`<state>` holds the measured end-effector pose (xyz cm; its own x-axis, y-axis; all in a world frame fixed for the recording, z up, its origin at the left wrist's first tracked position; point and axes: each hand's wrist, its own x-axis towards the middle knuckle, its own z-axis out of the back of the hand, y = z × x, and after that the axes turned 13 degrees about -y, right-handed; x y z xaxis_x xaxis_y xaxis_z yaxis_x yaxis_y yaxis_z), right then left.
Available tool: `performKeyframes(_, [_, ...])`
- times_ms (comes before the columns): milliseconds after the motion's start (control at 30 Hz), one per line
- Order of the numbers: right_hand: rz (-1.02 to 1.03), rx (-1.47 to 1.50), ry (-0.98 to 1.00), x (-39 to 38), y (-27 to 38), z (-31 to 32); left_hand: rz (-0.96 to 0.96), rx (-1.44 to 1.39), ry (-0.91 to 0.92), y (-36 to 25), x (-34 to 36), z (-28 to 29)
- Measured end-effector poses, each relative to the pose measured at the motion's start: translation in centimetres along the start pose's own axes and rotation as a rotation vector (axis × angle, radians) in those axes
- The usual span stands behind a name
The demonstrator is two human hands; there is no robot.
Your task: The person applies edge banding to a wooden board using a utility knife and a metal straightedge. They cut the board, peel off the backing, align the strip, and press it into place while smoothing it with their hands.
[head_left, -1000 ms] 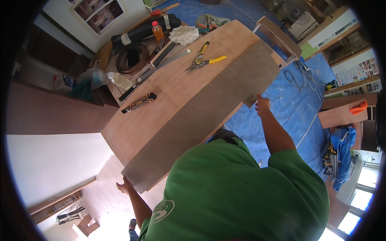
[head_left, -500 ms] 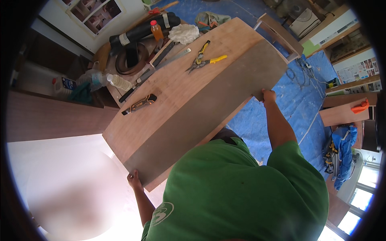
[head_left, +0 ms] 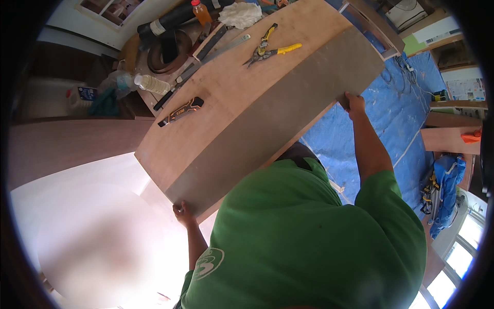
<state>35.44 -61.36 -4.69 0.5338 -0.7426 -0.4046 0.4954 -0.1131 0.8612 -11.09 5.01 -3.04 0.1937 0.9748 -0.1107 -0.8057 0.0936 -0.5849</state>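
A long grey-brown sheet (head_left: 267, 118) lies along the near edge of a plywood board (head_left: 236, 92), close in front of my body. My left hand (head_left: 184, 211) grips the sheet's near left end, and my right hand (head_left: 354, 103) grips its near edge toward the right. Yellow-handled snips (head_left: 272, 49) rest open on the plywood. A black and orange utility knife (head_left: 180, 112) lies near the board's left part. Behind, a metal ruler (head_left: 230, 47), a brown coiled band (head_left: 164, 62) and a clear bottle (head_left: 149, 82) sit among other tools.
An orange-liquid bottle (head_left: 200, 13), a white rag (head_left: 241, 15) and a black roll (head_left: 159, 23) are at the back. Blue tarp (head_left: 370, 144) with cables covers the floor at right, beside wooden panels (head_left: 442, 138). A wooden cabinet panel (head_left: 77, 144) runs along the left.
Both my hands have shifted slightly right and upward in the view, still on the sheet. The board and the tools around it also appear higher in the picture.
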Motion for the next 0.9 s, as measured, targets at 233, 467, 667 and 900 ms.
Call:
performKeyframes(233, [-0.013, -0.161, 0.176, 2.2, -0.6, -0.3, -0.095, -0.024, 0.027, 2.8, 0.0, 0.0])
performKeyframes(467, [1.148, -1.093, 0.356, 5.7, -2.4, 3.1, -0.106, -0.079, -0.042, 4.1, -0.9, -0.2])
performKeyframes(667, [1.316, -1.443, 0.428, 5.1, -0.4, 2.7, -0.064, 0.049, -0.100, 1.7, -1.8, 2.3])
performKeyframes(900, [1.427, -1.461, 0.469, 7.1, 0.3, 3.4, 0.116, -0.080, -0.039, 1.6, -2.2, 3.0])
